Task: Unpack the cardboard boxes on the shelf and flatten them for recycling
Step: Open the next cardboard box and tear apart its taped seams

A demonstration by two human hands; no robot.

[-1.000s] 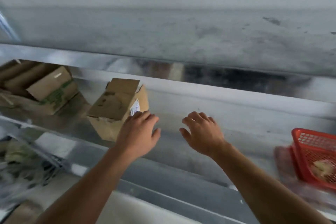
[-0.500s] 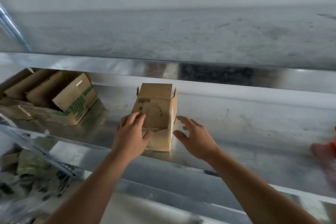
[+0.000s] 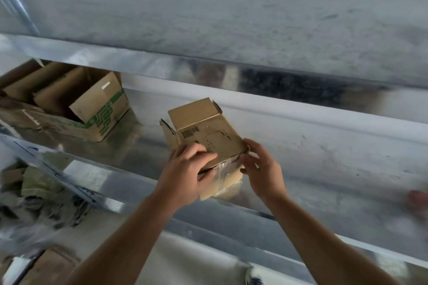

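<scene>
Person's left hand [image 3: 185, 176] and right hand [image 3: 264, 169]: both bare, uncovered to the fingertips. The left forearm [image 3: 120, 238] and right forearm [image 3: 324, 245]: bare from wrist to the frame's lower edge, slender, smooth in outline. Between the forearms, at the bottom edge: a blurred white-and-dark rounded shape [image 3: 253, 279], possibly a shoe toe; identity cannot be confirmed.

Galvanised metal shelf [image 3: 324, 159], surface scuffed and reflective. At its left end stands an open cardboard box [image 3: 104, 120] with green print, flaps raised. Crumpled cardboard [image 3: 16, 111] lies touching its left side.
</scene>
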